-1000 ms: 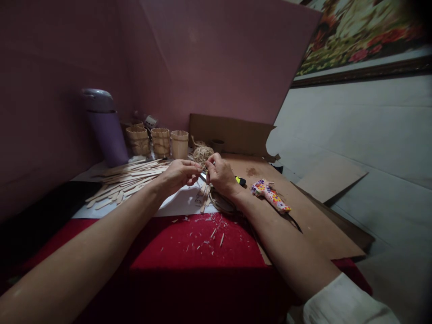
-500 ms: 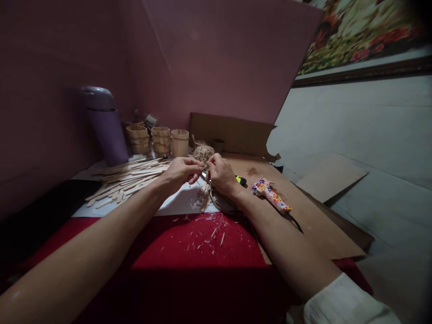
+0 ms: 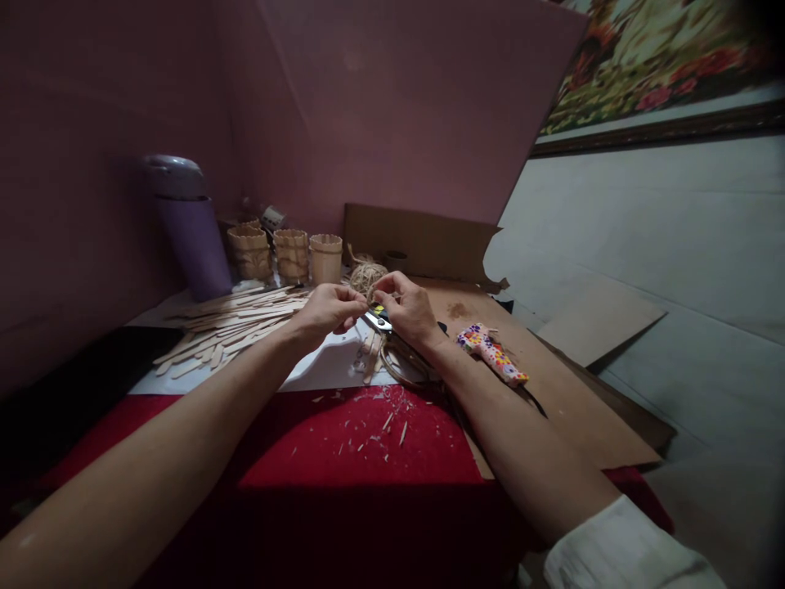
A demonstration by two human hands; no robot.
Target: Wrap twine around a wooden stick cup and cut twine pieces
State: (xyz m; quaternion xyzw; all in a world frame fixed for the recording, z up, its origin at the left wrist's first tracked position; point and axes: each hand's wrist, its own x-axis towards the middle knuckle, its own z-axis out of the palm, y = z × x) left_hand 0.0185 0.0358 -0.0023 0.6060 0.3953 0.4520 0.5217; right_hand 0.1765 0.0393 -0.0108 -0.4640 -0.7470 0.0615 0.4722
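My left hand [image 3: 334, 309] is closed in a pinch at the middle of the table, its fingertips almost meeting those of my right hand [image 3: 405, 307]. Thumb and fingers of the right one are pinched too. A thin bit of twine seems to run between them, though it is small and dim. Just behind is the ball of twine [image 3: 366, 274]. Below my fingers lie scissors [image 3: 381, 322], their handles partly under my right hand. A few wooden craft sticks [image 3: 371, 352] lie beside the scissors.
On the left, a pile of craft sticks [image 3: 239, 323] covers white paper. Wooden-stick cups [image 3: 293, 255] stand behind, near a purple flask [image 3: 193, 237]. A flower-patterned glue gun [image 3: 492, 353] rests on cardboard [image 3: 570, 417] at right. Scraps litter the red cloth [image 3: 361, 450].
My right hand has shifted slightly up and right, its fingers lifting and uncovering more of the scissors. My left hand stays nearly in place.
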